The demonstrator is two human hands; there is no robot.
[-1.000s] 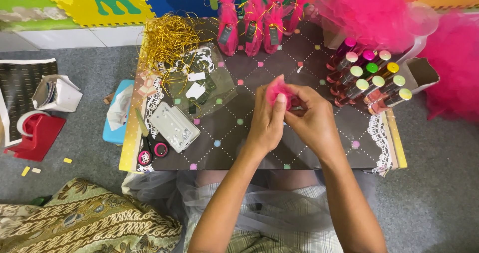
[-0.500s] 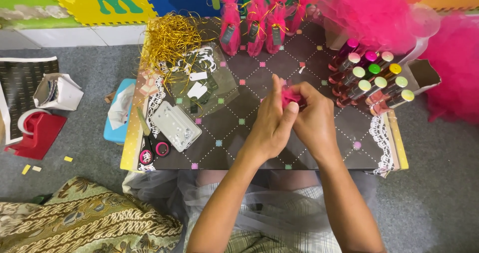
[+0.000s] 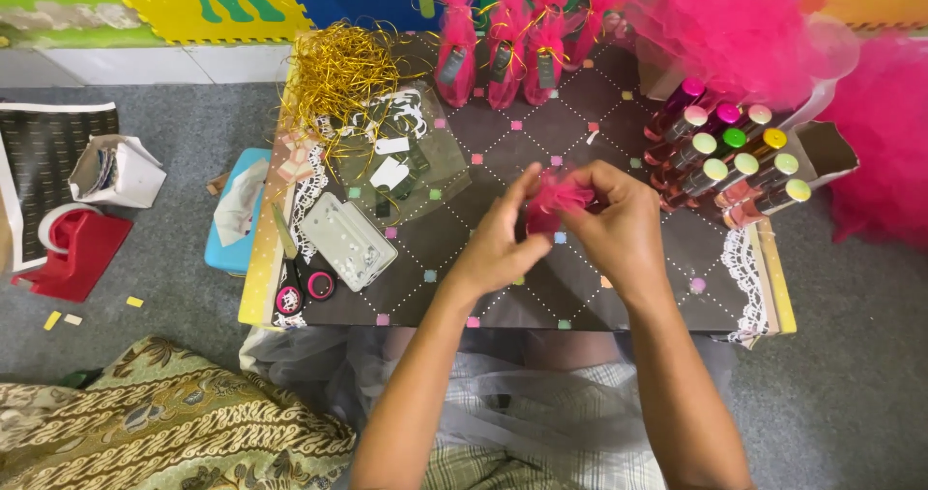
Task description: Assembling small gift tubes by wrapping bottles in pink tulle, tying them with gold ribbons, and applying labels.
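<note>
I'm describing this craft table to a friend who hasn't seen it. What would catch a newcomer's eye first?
Probably the billowing bright pink tulle at the table's far right corner, spilling past the edge. At the centre, the left hand and right hand pinch a small pink tulle-wrapped bundle above the dark diamond-patterned tabletop. A tangle of shiny gold ribbon glints at the far left corner.

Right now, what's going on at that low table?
A person holds a small bundle of pink tulle netting over the dark patterned tabletop, left hand and right hand both pinching it. Three finished pink-wrapped bottles stand at the far edge, unwrapped bottles with coloured caps on the right, gold ribbon strands and pink-handled scissors on the left.
</note>
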